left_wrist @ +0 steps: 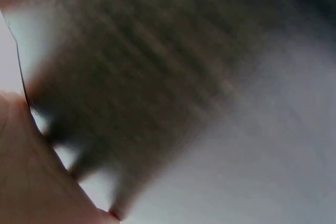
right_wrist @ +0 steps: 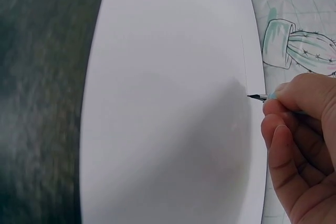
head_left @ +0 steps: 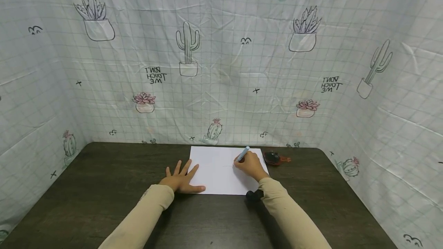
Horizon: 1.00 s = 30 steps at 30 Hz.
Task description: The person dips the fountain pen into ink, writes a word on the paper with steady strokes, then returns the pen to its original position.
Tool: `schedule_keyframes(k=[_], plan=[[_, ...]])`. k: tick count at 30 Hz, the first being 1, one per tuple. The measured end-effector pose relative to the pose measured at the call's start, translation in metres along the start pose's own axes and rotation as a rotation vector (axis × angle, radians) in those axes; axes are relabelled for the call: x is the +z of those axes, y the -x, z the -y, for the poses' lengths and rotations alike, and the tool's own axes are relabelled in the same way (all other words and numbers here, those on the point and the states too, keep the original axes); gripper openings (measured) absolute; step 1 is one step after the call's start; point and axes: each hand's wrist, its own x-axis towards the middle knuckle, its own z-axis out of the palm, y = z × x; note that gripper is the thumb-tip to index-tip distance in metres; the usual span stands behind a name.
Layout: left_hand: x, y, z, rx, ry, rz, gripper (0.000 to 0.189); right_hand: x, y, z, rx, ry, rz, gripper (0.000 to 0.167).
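Note:
A white sheet of paper lies on the dark table. My right hand pinches a light blue fountain pen over the right part of the sheet. In the right wrist view, the pen's dark pointed nib meets the end of a thin straight line on the paper. My left hand rests with spread fingers across the sheet's left edge, thumb near the bottom edge. The left wrist view is mostly blurred, with part of that hand at the lower left.
Just right of the sheet sits a small black and orange-red object. A black rounded device is under my right wrist, by the sheet's lower edge. Behind the dark table hangs a white cloth printed with cacti, also covering both sides.

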Motion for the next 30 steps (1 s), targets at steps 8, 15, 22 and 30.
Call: schedule_keyframes(k=[8,15,22,30], plan=[[0.0012,-0.0013,0.0013,-0.005,-0.011,-0.004,0.114,-0.0040,0.0005,-0.0074,0.008,0.003,-0.004,0.005],[0.0014,-0.0016,0.0002,0.001,-0.004,-0.016,0.113,-0.0055,0.0015,-0.0087,0.012,0.002,-0.012,0.004],[0.0011,-0.0008,0.0002,0.001,0.004,-0.019,0.113,-0.0043,0.0008,-0.0086,0.038,-0.006,-0.019,0.004],[0.0007,-0.0023,0.0012,-0.006,-0.018,0.005,0.114,-0.0036,-0.0045,-0.0018,0.060,-0.137,-0.096,0.009]])
